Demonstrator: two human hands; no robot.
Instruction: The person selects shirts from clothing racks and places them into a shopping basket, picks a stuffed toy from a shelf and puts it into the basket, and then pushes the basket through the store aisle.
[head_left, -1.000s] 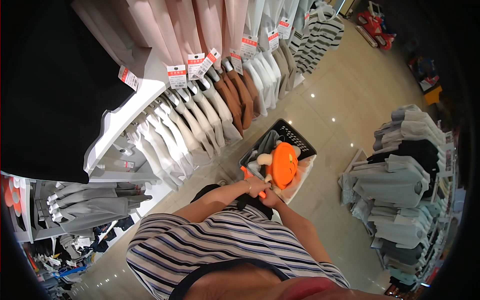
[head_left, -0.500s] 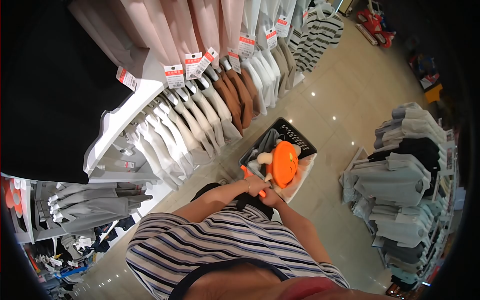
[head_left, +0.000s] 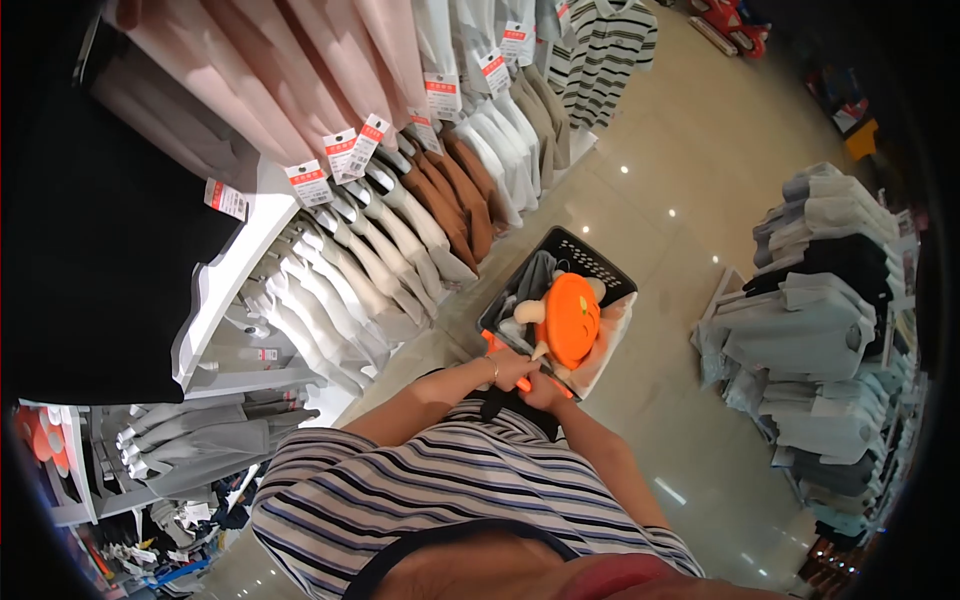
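Both hands are closed around the orange handle (head_left: 491, 341) of a dark shopping cart (head_left: 600, 262) in front of my body. My left hand (head_left: 511, 368), with a thin bracelet at the wrist, grips it near the middle. Close beside it, my right hand (head_left: 544, 391) holds the handle too; its fingers are partly hidden. In the cart lies a round orange plush toy (head_left: 572, 320) with beige parts sticking out. Grey cloth (head_left: 537, 278) is bunched to its left, and pale cloth or lining (head_left: 612, 345) hangs along the right side.
On my left, a white rack holds brown shirts (head_left: 462, 205), cream and white clothes, and pink garments (head_left: 260, 75) with price tags. Another rack of grey and white shirts (head_left: 800, 335) stands on the right. A shiny tiled aisle (head_left: 670, 200) runs ahead between them.
The left racks have shifted slightly left and downward in view, and the right rack has moved a little rightward. Both hands stay on the cart handle, and the toy remains in the cart.
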